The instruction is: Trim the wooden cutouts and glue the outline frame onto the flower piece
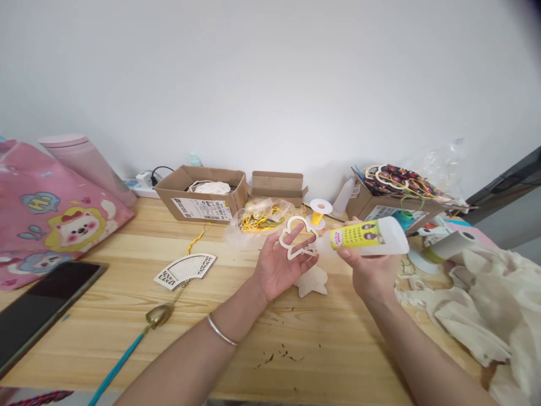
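Note:
My left hand (278, 269), palm up, holds a thin pale wooden cutout frame (285, 250) against its fingers. My right hand (374, 276) is wrapped round a translucent white squeeze bottle (395, 235) with a yellow label. The bottle lies tilted nearly level, its nozzle end pointing left at the frame's right edge; whether they touch, I cannot tell. Below my hands, a solid wooden shape (313, 283) rests on the table. Left of them lies a fan-shaped wooden ornament (185, 272) on a yellow cord, with a gold bell-like piece (158, 316) and a blue tassel (117, 366).
Along the wall stand a cardboard box (167, 194), a smaller open box (276, 181), a bag of yellow cords (260, 221), a yellow thread spool (320, 210) and a filled box (353, 206). Cream cloth (477, 316) lies right; a phone (46, 304) and pink bag (29, 208) left.

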The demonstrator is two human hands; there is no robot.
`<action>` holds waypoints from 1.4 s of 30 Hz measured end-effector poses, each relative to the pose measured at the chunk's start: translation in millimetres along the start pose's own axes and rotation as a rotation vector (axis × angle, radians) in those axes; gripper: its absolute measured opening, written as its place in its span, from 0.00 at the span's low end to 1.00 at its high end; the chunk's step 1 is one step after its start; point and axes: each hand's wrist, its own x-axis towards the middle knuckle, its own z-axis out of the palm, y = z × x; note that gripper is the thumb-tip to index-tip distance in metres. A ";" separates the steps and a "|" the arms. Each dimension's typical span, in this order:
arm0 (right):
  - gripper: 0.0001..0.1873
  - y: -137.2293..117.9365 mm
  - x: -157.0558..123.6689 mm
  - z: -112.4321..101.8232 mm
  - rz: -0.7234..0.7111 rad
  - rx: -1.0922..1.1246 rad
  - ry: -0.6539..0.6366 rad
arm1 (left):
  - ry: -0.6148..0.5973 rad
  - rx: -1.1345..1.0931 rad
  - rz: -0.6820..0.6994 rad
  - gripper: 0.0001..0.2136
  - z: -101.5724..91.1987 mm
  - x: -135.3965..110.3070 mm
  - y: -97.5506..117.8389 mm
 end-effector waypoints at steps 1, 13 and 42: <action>0.26 0.7 1.4 -1.1 0.001 0.018 0.013 | -0.004 -0.004 -0.002 0.18 0.3 0.1 0.2; 0.29 -3.7 -2.1 2.7 0.007 -0.070 -0.064 | 0.019 -0.001 -0.014 0.22 -0.7 0.9 0.3; 0.30 -3.3 5.1 -4.6 0.013 -0.082 -0.133 | 0.014 -0.015 0.021 0.19 2.4 -0.7 4.7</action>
